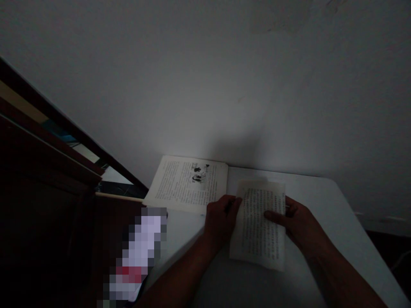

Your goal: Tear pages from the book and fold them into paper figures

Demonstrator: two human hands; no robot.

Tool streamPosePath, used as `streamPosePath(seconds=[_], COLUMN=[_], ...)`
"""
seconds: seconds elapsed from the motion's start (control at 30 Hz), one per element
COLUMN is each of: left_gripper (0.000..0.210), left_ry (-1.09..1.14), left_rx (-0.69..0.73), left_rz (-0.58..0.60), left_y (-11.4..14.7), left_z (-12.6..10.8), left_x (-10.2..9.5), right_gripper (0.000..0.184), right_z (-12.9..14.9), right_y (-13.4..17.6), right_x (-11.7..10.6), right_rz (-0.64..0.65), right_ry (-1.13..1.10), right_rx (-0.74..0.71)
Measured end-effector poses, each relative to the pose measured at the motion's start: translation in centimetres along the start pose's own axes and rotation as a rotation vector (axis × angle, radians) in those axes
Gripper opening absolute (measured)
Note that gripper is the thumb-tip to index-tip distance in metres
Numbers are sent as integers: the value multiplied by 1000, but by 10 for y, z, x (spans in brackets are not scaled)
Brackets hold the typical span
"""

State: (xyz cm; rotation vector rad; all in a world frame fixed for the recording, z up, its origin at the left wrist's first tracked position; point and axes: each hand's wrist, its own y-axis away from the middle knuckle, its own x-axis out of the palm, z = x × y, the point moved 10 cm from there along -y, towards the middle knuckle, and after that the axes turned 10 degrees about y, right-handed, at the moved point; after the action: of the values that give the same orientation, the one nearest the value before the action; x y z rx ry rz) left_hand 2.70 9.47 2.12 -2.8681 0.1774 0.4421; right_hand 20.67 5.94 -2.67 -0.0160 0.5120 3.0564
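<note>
A single printed sheet of paper (pixel 258 244), covered in lines of text, is held up over the white table. My left hand (pixel 221 220) pinches its left edge, with the fingers curled. At the opposite edge my right hand (pixel 297 220) grips the sheet, its thumb lying flat across the text and the other fingers behind, partly hidden. Left of the sheet, a stack of printed pages (pixel 180 184) lies on the table near the wall, the top page showing text and a small black-and-white drawing.
The white table (pixel 308 188) stands against a grey wall (pixel 192 85). A pixelated, phone-like object (pixel 141 248) sits at the table's left edge. Dark wooden furniture (pixel 41 205) is on the far left. The room is dim.
</note>
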Motion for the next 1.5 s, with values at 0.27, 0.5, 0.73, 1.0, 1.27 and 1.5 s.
streamPosePath(seconds=[0.27,0.5,0.73,1.0,1.27,1.5], left_gripper=[23,24,23,21,23,22], left_ry=[-11,-286,-515,-601,-679,-670], left_rx=[-9,139,299,251,260,251], left_rz=[-1,21,42,75,100,113], left_y=[-3,-4,-6,-9,-9,-10], left_z=[2,-5,-14,-5,-2,-4], left_x=[-3,4,17,23,28,28], right_gripper=[55,54,49,48,40,36], right_z=[-5,0,14,22,17,17], right_y=[-5,-3,2,0,-1,-1], right_x=[-10,-23,-35,-30,-31,-30], right_rz=[12,-69,-241,-301,-287,-265], right_ry=[-3,233,842,1117,1180,1148], right_rx=[-17,29,-21,-104,-62,-74])
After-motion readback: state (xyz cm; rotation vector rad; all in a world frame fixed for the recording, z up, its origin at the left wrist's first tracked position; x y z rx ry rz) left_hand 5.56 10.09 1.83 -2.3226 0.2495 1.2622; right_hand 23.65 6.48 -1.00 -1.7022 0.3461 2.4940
